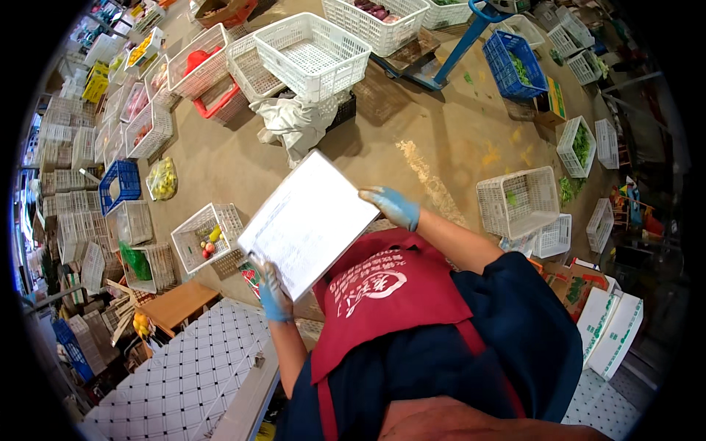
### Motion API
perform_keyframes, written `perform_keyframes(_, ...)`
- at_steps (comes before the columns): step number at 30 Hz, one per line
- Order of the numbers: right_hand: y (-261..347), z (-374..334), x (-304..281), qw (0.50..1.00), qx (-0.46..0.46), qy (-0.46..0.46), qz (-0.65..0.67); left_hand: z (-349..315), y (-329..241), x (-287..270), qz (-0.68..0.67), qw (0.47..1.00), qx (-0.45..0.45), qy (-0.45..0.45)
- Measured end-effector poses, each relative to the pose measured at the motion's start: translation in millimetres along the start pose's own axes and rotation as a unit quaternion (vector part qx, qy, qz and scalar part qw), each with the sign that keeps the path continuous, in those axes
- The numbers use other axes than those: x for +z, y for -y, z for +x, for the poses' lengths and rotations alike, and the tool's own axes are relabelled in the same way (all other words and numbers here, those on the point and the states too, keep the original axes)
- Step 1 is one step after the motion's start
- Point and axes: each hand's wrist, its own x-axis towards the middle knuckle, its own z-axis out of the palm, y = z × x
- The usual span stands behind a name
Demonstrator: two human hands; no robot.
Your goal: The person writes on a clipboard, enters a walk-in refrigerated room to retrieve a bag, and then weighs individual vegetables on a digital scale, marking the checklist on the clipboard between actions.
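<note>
You hold the paper (pixel 309 220) mid-frame, your left hand (pixel 275 294) gripping its lower-left edge, your right hand (pixel 396 207) grasping near its right corner; pinch only the margins, so the sheet lies flat and readable.

White paper (pixel 312 220) with grey print, light-blue gloves (pixel 276 300), a dark red apron (pixel 412 312) with white print; near left, a white tabletop (pixel 184 367) with a black-dotted grid.
</note>
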Motion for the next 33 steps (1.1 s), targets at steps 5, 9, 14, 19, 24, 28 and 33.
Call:
perform_keyframes(5,3.7,44.5,-67.5,0.98,0.013,-0.052,0.191,132.0,5.9,77.0,0.058,0.995,-0.065,0.048)
perform_keyframes(9,-3.7,117.0,-118.3,0.944,0.007,-0.086,0.318,219.2,-4.8,152.2,0.182,0.98,-0.025,0.08)
perform_keyframes(14,-14.4,196.3,-188.5,0.969,-0.004,-0.185,0.162,298.0,-6.1,216.8,0.333,0.934,-0.094,0.093)
perform_keyframes(19,-23.1,263.7,-224.0,0.939,0.017,-0.129,0.319,348.5,2.3,244.2,0.386,0.921,-0.023,0.045)
perform_keyframes(24,-28.6,353.2,-278.3,0.937,0.08,-0.04,0.339,378.1,-6.3,266.2,0.516,0.85,0.087,-0.068)
perform_keyframes(28,-63.7,426.4,-304.8,0.926,0.167,-0.064,0.332,371.6,-13.0,308.3,0.57,0.814,0.079,-0.083)
perform_keyframes(33,-76.1,487.2,-307.8,0.959,0.236,-0.075,0.142,388.6,6.9,338.7,0.695,0.709,0.12,-0.008)
